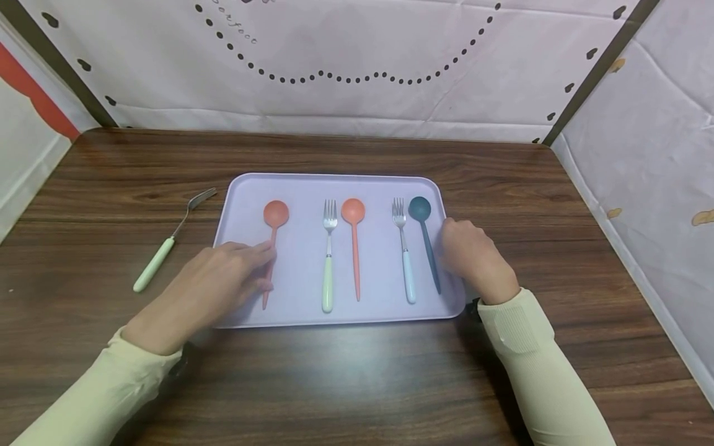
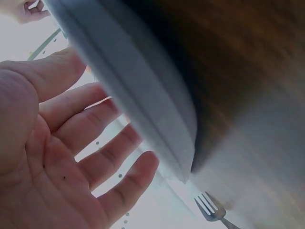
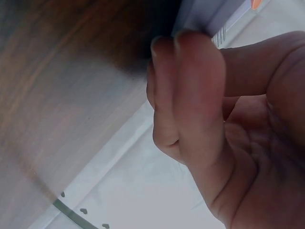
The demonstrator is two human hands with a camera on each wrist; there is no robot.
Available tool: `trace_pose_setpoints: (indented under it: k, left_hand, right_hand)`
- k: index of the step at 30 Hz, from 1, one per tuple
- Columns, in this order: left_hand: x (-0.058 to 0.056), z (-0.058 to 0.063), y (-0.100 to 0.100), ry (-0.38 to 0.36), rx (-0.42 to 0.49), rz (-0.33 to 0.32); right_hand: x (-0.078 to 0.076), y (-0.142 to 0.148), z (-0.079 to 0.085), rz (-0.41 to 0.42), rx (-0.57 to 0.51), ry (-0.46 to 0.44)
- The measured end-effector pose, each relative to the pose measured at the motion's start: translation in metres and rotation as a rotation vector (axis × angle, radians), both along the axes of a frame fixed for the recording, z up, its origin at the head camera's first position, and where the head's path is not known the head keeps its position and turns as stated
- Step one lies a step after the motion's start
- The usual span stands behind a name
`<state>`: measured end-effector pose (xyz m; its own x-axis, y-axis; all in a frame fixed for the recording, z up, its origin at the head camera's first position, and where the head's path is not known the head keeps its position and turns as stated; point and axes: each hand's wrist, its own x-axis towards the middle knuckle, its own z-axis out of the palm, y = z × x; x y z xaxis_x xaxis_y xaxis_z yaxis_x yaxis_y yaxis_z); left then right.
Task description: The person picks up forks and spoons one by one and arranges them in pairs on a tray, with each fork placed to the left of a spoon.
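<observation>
A pale lilac tray point(image 1: 301, 266) lies on the table. My left hand point(image 1: 209, 282) reaches over its left side, fingers loosely extended across the handle of a coral spoon point(image 1: 276, 214). In the left wrist view the thumb and fingers stand apart; their tips are partly hidden behind the tray's rim point(image 2: 143, 90), so contact with the spoon is unclear. At the tray's right edge, my right hand point(image 1: 474, 257) grips the rim with curled fingers point(image 3: 198, 81). Closest to it on the tray are a dark teal spoon point(image 1: 428, 241) and a fork with a light blue handle point(image 1: 408, 275).
Mid-tray lie a green-handled fork point(image 1: 328, 279) and a second coral spoon point(image 1: 355, 248). Left of the tray, another green-handled fork point(image 1: 154, 265) rests on the wooden table point(image 1: 346, 384). White patterned cloth point(image 1: 357, 37) stands behind and at the sides.
</observation>
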<state>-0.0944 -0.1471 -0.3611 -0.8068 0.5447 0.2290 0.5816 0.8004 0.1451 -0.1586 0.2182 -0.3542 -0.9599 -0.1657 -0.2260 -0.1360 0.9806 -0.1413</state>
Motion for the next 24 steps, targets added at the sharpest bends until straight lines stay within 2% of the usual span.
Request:
trace_pose_setpoints:
  k: [8, 16, 24]
  left_hand:
    - [0.001, 0.002, 0.002, 0.008, -0.013, 0.010]
    - [0.005, 0.014, -0.006, -0.002, 0.018, 0.103]
    - [0.006, 0.013, -0.018, 0.013, 0.034, 0.149]
  right_hand:
    - [0.000, 0.000, 0.000, -0.007, 0.002, -0.007]
    - [0.000, 0.000, 0.001, -0.013, 0.006, -0.014]
    - [0.000, 0.000, 0.000, -0.015, 0.009, -0.008]
